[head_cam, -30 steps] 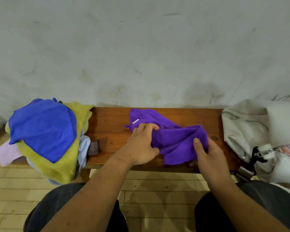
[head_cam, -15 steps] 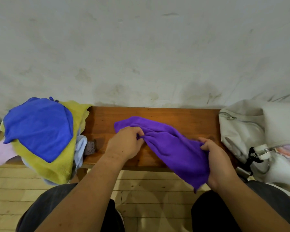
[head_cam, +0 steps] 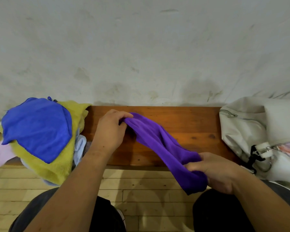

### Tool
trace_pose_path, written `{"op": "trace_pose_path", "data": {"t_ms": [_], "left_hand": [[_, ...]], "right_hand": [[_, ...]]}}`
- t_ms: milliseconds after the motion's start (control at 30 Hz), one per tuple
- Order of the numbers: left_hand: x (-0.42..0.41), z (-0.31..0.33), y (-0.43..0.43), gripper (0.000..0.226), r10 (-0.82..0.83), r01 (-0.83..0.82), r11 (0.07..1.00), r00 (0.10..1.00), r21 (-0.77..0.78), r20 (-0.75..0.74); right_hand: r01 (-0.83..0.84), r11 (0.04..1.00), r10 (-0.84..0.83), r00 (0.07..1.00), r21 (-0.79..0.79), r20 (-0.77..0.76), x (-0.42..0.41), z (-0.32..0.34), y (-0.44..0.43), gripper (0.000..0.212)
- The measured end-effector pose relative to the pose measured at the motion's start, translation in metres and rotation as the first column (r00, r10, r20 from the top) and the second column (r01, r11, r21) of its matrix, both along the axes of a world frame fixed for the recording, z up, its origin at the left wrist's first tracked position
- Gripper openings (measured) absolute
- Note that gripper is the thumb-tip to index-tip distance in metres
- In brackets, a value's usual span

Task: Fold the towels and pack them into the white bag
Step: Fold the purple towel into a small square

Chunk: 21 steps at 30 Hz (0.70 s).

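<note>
Seen from the head view, both forearms are reached forward from the lower edge of the picture, above the dark-clad knees. The left hand is held over the wooden bench, back upward, wrist slightly bent; its fingers are curled together and one end of the purple towel is pinched between them and the thumb. The right hand is held lower and nearer to the body, past the front edge of the bench and above the plank floor; its fingers are closed round the other end of the towel, which is bunched in the palm. The towel is stretched slantwise between the two hands as a loose, rumpled band, its far end over the bench top and its near end hanging off the front edge.

One purple towel is counted in the hands. On the left end of the bench a heap is seen in which four cloths can be told apart: a blue towel on top, a yellow towel under it, a pink towel sticking out at the left, and a pale blue towel at the right side. One white bag is laid on the right end of the bench, well apart from the heap; a black clip is attached to it, and pink striped cloth is seen at its opening.
</note>
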State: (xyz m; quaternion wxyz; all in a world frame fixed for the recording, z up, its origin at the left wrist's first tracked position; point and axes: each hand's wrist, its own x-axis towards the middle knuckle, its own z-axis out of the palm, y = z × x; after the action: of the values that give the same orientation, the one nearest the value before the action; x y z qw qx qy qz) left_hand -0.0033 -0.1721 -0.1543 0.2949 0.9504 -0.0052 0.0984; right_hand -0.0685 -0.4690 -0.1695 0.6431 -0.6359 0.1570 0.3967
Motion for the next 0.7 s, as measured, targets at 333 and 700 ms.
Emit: {"op": "trace_pose_path", "data": {"t_ms": [333, 700], "left_hand": [[-0.005, 0.011, 0.017, 0.025, 0.056, -0.186, 0.943, 0.907, -0.278, -0.418], [0.039, 0.154, 0.011, 0.027, 0.099, 0.034, 0.611, 0.988, -0.791, 0.119]], "right_hand": [[0.372, 0.917, -0.356, 0.926, 0.147, -0.121, 0.012, 0.019, 0.002, 0.027], [0.467, 0.777, -0.597, 0.759, 0.423, 0.259, 0.115, 0.168, 0.035, 0.027]]}}
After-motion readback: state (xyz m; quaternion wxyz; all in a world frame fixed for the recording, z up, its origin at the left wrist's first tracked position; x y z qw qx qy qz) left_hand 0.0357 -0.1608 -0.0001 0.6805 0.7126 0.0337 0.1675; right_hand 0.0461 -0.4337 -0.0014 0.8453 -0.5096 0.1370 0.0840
